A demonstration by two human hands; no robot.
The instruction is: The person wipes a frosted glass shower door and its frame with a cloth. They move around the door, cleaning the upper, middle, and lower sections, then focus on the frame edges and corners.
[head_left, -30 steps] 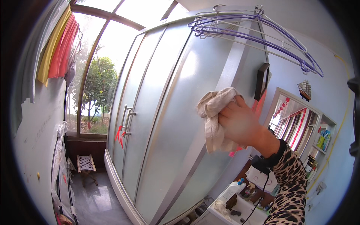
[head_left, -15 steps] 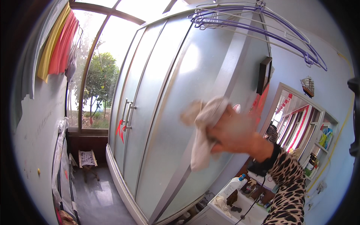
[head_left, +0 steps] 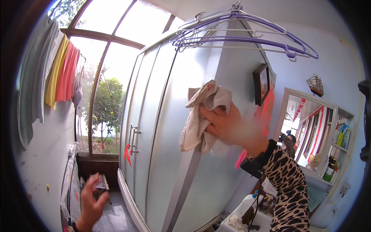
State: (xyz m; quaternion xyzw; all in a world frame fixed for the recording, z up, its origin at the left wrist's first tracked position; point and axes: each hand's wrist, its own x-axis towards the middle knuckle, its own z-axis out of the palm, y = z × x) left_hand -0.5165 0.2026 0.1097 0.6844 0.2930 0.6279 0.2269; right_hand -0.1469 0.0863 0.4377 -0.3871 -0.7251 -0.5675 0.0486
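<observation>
In the head view, our right hand (head_left: 226, 125) is at the centre of the frame, fingers curled closed around a bunched cloth (head_left: 191, 131). The cloth overlaps the cabin's (head_left: 164, 166) metal corner; we cannot tell whether they touch. At lower left, our left hand (head_left: 92, 205) holds nothing, fingers loosely parted, before a stool (head_left: 102, 182).

Way Open Below, Blocked Above

Below the cloth (head_left: 189, 133), we have smooth passage down the frosted panel (head_left: 164, 166) and grey corner post (head_left: 181, 189). Overhead, the hangers (head_left: 255, 39) jut across our upward path. Up and right of our right hand (head_left: 226, 125), the dark frame (head_left: 261, 84) stands in the way. Our left hand (head_left: 92, 205) has open air toward the frosted panel, where the door handles (head_left: 134, 140) stick out.
</observation>
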